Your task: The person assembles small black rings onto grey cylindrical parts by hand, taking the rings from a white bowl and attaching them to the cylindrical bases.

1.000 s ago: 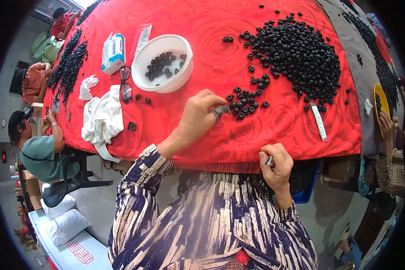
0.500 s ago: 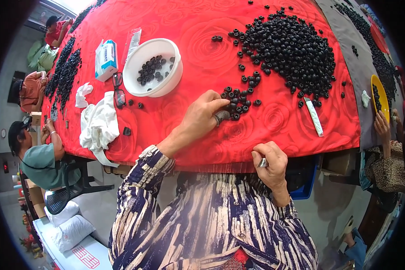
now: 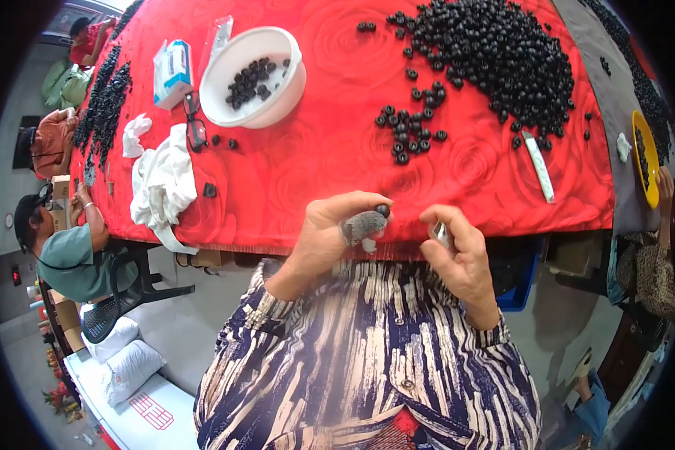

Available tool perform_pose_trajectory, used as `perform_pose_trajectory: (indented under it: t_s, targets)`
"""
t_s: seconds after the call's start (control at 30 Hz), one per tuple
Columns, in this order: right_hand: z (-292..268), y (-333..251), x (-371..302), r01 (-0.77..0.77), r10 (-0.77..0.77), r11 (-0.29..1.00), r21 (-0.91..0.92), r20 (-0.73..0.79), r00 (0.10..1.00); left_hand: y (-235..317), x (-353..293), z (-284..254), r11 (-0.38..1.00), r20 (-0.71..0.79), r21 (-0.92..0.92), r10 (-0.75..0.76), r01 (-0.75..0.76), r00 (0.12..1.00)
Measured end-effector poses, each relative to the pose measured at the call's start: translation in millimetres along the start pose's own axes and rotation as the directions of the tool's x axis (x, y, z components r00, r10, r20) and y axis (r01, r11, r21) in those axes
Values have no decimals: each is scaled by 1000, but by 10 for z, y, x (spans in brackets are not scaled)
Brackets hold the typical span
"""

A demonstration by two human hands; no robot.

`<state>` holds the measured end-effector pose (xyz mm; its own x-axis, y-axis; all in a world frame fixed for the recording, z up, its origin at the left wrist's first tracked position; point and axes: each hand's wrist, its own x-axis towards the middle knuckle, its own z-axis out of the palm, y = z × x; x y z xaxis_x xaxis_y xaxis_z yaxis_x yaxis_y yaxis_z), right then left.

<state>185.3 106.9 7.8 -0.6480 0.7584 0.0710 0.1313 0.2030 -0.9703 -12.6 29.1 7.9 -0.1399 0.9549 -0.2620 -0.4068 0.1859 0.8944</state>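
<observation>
A manual-assembly style workshop is indicated. Small black parts [image 3: 495, 71] are heaped in bulk on a red-clothed table [image 3: 315, 172], which is shared by several people [image 3: 73, 264]. A grey-covered surface [image 3: 606, 97] is similarly loaded. Cardboard boxes [image 3: 67, 313] and filled white sacks [image 3: 131, 373] are kept alongside.

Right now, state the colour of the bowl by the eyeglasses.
The bowl is white, clearest in the head view.
</observation>
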Motion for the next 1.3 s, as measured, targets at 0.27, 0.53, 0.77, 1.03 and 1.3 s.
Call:
perform_pose_trajectory:
  t_s: [0.27,0.53,0.77,1.03,1.3]
  targets:
    - [3,-129,-122,-172,157,954,247,78,984,-192,-218,160,987,54,53,147,-150,988]
    - [93,-78,-161,47,-47,999,-20,-8,999,-215,-270,202,992,114,-37,121,-117,986]
    - [134,-75,-123,62,-66,991,-116,-31,997,-232,-266,197,997,88,-74,-5,11,996]
    - [129,-61,-118,29,-32,992,-123,-27,999,-238,-226,223,999,101,-41,25,-21,995]
    - [125,-46,-108,-8,7,994,-109,-8,1000,-247,-223,222,993,92,-80,-80,88,993]
